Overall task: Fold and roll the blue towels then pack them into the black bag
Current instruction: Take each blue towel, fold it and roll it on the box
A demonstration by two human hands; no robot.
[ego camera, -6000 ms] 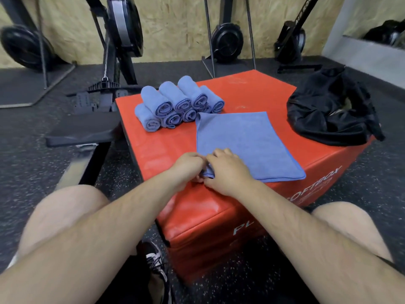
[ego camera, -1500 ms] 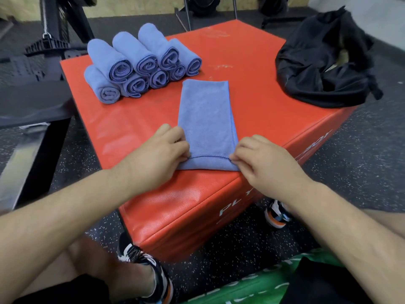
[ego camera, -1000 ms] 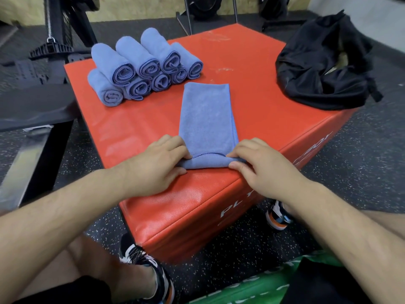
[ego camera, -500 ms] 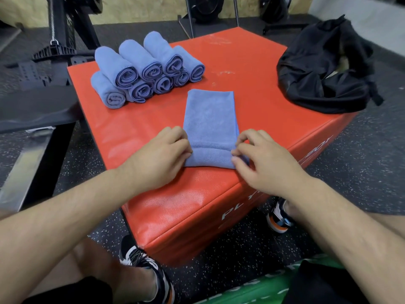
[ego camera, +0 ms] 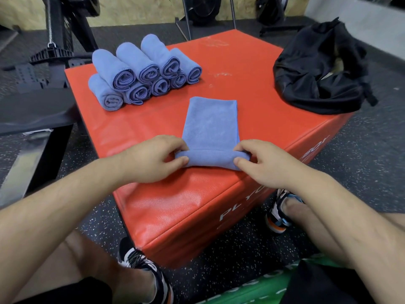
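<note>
A folded blue towel [ego camera: 211,126] lies as a narrow strip on the red foam box [ego camera: 252,69], its near end turned into a short roll. My left hand [ego camera: 151,159] pinches the roll's left end between thumb and fingers. My right hand [ego camera: 265,161] pinches its right end the same way. A stack of several rolled blue towels [ego camera: 142,71] sits at the box's far left. The black bag [ego camera: 320,69] lies crumpled on the box's far right corner, its opening partly visible.
The box stands on dark speckled gym flooring. A black bench [ego camera: 32,110] is at the left, with rowing machines [ego camera: 65,25] behind. My knees and shoes [ego camera: 144,270] flank the box's near corner. A green mat [ego camera: 252,290] lies at the bottom right.
The wide towel was folded into a narrow strip. In the last second both hands turned its near edge over and rolled it away from me, so the flat part has grown shorter.
</note>
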